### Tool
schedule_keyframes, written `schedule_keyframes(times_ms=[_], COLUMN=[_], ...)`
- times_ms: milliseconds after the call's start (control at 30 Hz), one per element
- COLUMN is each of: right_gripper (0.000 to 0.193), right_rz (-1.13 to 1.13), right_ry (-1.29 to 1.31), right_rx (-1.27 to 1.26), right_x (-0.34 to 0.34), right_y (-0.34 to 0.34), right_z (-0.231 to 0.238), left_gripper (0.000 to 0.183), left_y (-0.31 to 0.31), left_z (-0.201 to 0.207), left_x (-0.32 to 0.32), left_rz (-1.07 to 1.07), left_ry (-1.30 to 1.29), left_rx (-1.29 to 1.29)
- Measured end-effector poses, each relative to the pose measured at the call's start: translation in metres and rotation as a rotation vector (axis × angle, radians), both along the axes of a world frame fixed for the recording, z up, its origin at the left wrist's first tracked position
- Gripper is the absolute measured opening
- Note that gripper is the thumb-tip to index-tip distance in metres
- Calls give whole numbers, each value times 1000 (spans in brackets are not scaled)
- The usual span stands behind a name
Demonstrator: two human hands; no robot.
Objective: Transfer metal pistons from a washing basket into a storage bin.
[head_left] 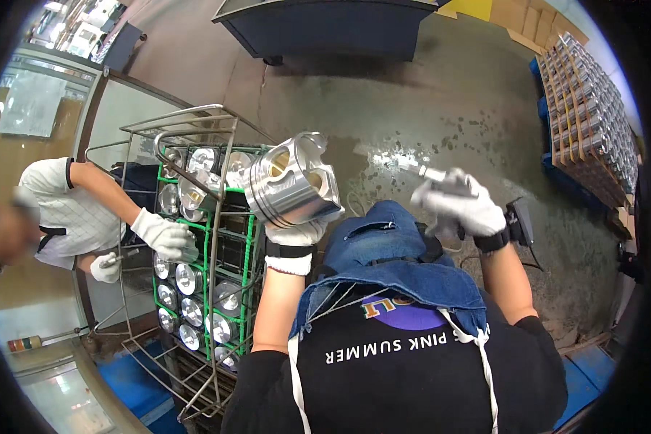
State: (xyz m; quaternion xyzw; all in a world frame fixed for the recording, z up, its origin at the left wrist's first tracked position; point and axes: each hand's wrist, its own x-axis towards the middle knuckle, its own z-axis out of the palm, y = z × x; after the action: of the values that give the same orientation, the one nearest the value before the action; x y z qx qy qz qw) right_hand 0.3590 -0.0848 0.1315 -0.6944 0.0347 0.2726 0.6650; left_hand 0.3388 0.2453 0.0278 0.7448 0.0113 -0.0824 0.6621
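Observation:
A large shiny metal piston (286,195), with ring grooves round its crown and a brass-coloured pin bore, is held up tilted in front of me. My left hand (299,233), in a white glove, is closed round its lower side; the piston hides most of the fingers. Off to the right, my gloved right hand (464,204) is closed round a slender silver-nosed tool that looks like an air blow gun (421,169). Its tip points left toward the piston but stays apart from it. Motion blurs that hand, and its grip hides the tool's body.
Left of me stands a wire rack (217,116) with green dividers, holding several pistons (192,311). A co-worker's gloved hand (165,235) reaches to it from the far side. Ahead is a dark blue wheeled cart (325,32); at right, stacked pistons (589,108) fill a pallet. The floor (456,137) has wet spots.

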Motion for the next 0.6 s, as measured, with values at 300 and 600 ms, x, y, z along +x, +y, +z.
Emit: schedule_keyframes(times_ms=[300, 600], right_gripper=[18, 27], right_rz=[-143, 340], right_ry=[120, -62], right_rx=[-33, -72], right_x=[-2, -8], right_y=[-1, -7], right_z=[-4, -4], left_gripper=[59, 57], left_y=[-12, 8], left_z=[50, 60], left_x=[9, 8], left_rz=[155, 526], left_ry=[192, 51], left_rx=[-1384, -1230])
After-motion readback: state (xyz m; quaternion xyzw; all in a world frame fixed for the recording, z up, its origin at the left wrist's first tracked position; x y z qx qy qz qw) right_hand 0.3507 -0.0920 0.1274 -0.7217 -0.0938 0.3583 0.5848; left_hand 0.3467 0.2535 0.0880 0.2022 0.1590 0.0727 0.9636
